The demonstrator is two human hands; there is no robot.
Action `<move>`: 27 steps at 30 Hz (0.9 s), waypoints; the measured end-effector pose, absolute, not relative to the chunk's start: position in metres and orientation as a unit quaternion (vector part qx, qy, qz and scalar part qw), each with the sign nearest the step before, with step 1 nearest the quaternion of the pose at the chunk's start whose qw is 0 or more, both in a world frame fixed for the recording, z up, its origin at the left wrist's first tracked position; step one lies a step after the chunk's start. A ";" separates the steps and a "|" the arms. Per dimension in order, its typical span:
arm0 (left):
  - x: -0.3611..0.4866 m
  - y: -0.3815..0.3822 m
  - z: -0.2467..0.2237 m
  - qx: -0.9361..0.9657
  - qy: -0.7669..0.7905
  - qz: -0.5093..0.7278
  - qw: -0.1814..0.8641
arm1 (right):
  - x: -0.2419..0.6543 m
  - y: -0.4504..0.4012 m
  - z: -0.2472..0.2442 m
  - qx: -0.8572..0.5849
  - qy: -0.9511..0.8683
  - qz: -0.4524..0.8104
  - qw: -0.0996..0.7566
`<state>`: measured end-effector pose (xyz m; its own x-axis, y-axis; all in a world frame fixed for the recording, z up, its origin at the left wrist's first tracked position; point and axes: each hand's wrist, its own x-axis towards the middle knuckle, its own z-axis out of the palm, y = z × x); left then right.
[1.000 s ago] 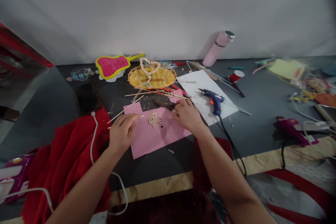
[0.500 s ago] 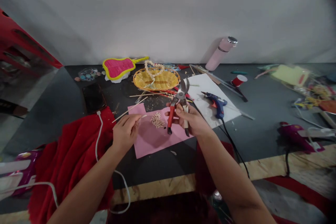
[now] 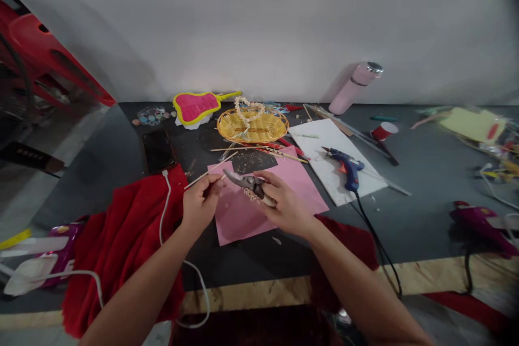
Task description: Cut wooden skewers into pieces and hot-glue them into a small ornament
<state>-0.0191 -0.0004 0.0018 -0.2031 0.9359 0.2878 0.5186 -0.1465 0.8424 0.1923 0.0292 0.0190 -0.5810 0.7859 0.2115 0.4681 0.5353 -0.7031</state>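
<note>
My left hand (image 3: 199, 201) pinches a thin pale stick (image 3: 223, 177), whose short end sticks out past the fingertips. My right hand (image 3: 288, 206) is wrapped around a pair of pruning shears (image 3: 250, 183). Their metal blades point left, with the tips right beside the end of the stick; whether they touch it I cannot tell. Under both hands lies a pink sheet of paper (image 3: 239, 227). A small heap of short pale stick pieces (image 3: 250, 195) lies on it, partly hidden by the shears.
Behind the hands stands a yellow woven basket (image 3: 267, 128) with a beaded loop. Loose sticks (image 3: 239, 148) lie before it. A blue glue gun (image 3: 347, 165) rests on white paper (image 3: 320, 146) at right. At left are a phone (image 3: 157, 150) and red cloth (image 3: 133, 232); a pink bottle (image 3: 354, 89) stands behind.
My right hand has turned the pruning shears from upright to pointing left and brought their blades to the stick in my left hand. The whole view has shifted slightly.
</note>
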 end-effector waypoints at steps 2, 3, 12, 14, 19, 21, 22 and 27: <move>-0.020 0.000 0.005 0.571 0.611 0.492 0.242 | 0.189 0.027 0.014 -0.406 -0.865 0.199 0.216; -0.020 0.001 0.006 0.562 0.610 0.500 0.248 | 0.187 0.026 0.011 -0.421 -0.871 0.160 0.196; -0.019 0.000 0.007 0.559 0.597 0.504 0.277 | 0.181 0.022 0.002 -0.471 -0.863 0.083 0.165; -0.018 -0.001 0.006 0.567 0.585 0.504 0.286 | 0.178 0.020 0.001 -0.467 -0.865 0.080 0.163; -0.017 -0.001 0.003 0.573 0.575 0.501 0.300 | 0.175 0.018 0.000 -0.469 -0.865 0.066 0.166; -0.017 -0.001 0.004 0.579 0.573 0.492 0.307 | 0.175 0.018 -0.002 -0.468 -0.865 0.057 0.173; -0.017 -0.002 0.005 0.581 0.572 0.489 0.311 | 0.175 0.018 -0.003 -0.467 -0.865 0.053 0.176; -0.016 -0.002 0.008 0.587 0.570 0.480 0.317 | 0.175 0.018 -0.005 -0.466 -0.866 0.043 0.177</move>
<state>-0.0159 -0.0020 0.0083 -0.1095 0.9731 0.2029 0.3648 -0.1505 0.9188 0.1747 0.0185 -0.0050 -0.5042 0.8217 0.2656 0.7910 0.5628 -0.2398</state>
